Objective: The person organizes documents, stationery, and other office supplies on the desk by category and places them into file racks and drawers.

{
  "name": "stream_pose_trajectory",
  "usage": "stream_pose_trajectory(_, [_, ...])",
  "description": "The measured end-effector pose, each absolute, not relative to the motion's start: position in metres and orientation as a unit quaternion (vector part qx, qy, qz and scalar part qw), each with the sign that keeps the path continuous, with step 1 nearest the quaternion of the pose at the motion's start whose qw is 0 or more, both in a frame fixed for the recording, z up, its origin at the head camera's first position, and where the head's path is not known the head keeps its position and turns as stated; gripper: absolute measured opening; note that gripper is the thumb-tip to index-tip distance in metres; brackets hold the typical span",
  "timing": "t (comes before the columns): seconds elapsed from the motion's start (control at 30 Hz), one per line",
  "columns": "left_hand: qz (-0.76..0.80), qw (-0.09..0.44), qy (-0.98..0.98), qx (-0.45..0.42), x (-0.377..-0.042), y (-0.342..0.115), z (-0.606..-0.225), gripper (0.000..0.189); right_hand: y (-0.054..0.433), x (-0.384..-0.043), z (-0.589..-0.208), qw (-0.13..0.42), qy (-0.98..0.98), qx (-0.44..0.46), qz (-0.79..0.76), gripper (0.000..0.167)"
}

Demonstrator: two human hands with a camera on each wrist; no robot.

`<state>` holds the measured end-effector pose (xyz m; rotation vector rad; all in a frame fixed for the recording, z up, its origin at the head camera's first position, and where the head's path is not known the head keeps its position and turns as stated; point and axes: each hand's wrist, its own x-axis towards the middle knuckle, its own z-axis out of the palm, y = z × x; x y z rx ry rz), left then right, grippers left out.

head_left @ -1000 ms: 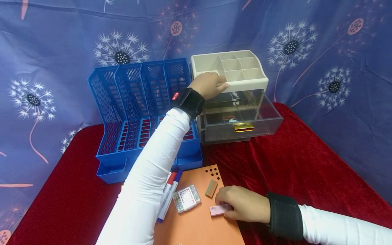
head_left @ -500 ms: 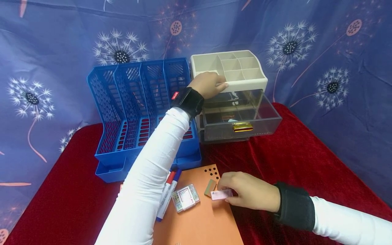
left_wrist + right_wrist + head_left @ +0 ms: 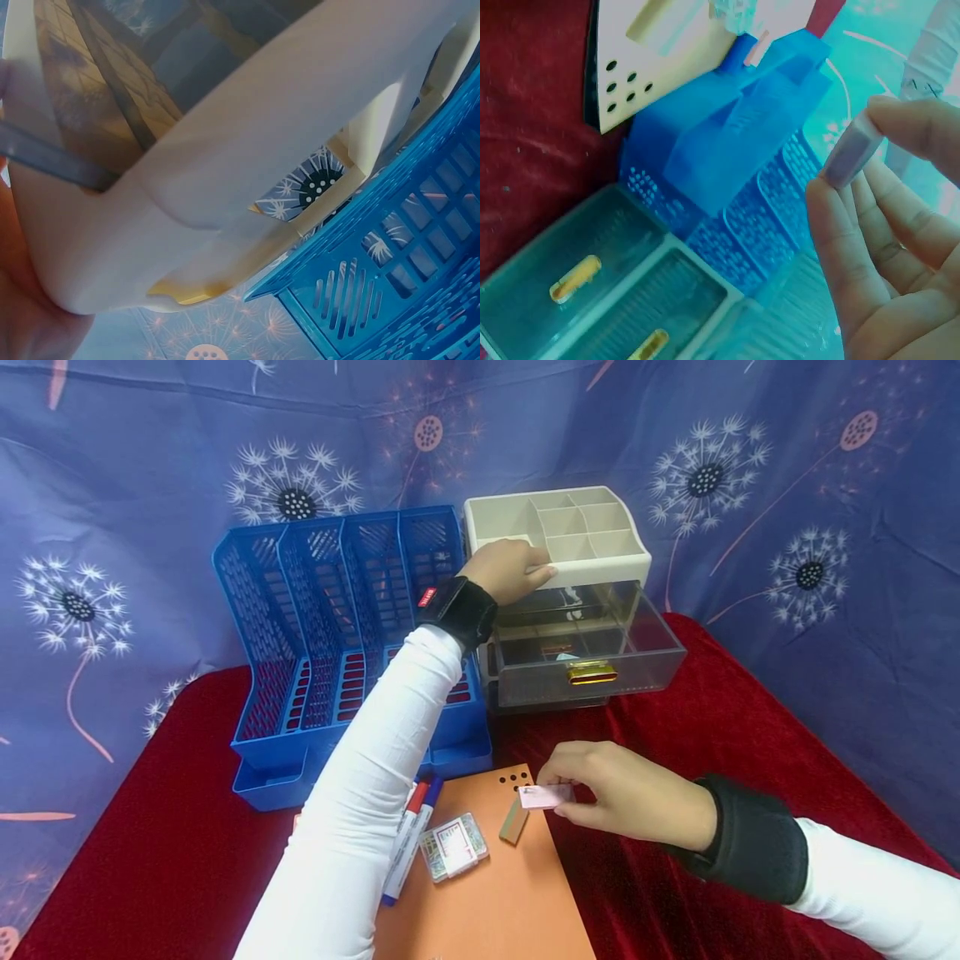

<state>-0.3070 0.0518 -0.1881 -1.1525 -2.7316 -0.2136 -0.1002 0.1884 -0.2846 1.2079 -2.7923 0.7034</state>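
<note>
My left hand grips the front edge of the white desk organizer, its fingers hooked over the rim of the compartmented top. In the left wrist view part of this hand shows at the left edge, against the organizer's white body. Below the top, a clear smoky drawer with a gold handle is pulled out; a few small items lie inside. My right hand pinches a small pink eraser between thumb and fingers, raised over the orange board. The right wrist view shows the eraser at the fingertips.
On the board lie a green-brown block, a small clear case and markers, partly behind the left sleeve. A blue file rack stands left of the organizer. Red cloth covers the table; a patterned curtain hangs behind.
My right hand has lifted the pink eraser off the orange board and moved it up and forward, toward the organizer. The left hand has kept its grip on the organizer.
</note>
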Motion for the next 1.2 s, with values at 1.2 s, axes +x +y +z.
stream_pose_trajectory(1.2, [-0.069, 0.087, -0.916, -0.386, -0.306, 0.052, -0.187, 0.03, 0.207, -0.121, -0.223, 0.134, -0.88, 0.409, 0.199, 0.033])
